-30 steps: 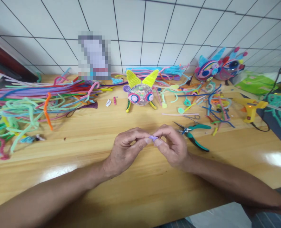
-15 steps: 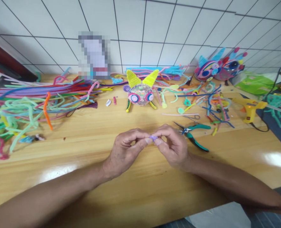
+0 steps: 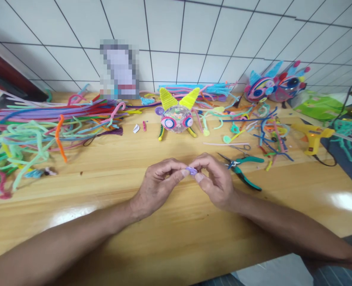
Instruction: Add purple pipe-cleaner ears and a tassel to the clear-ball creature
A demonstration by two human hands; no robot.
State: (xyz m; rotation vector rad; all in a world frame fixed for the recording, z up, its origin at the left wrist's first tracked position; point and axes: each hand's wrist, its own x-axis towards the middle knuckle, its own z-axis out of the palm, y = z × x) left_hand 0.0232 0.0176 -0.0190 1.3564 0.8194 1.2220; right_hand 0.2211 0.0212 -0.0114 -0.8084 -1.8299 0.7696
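Note:
A small purple coil (image 3: pixel 191 171) is pinched between both hands above the wooden table (image 3: pixel 110 186). My left hand (image 3: pixel 160 184) grips its left side with thumb and forefinger, and my right hand (image 3: pixel 214 180) has its right side between the fingertips. Behind the hands stands a clear round figure (image 3: pixel 178 119) with yellow ears, pink and blue ringed eyes, a purple spiral on its left side and yellow-green legs. Pliers with teal handles (image 3: pixel 244 171) lie just right of my right hand.
Pipe cleaners (image 3: pixel 41 123) are heaped at the left, with blue ones (image 3: pixel 217 88) along the wall. Two finished-looking figures (image 3: pixel 260 87) stand at the back right. A yellow glue gun (image 3: pixel 312 139), scissors (image 3: pixel 243 148) and loose coloured pieces (image 3: pixel 272 135) lie at the right.
The purple coil has tilted and shifted slightly up and left, showing more of its face. Both hands have moved a little with it, and the right fingertips have shifted on it.

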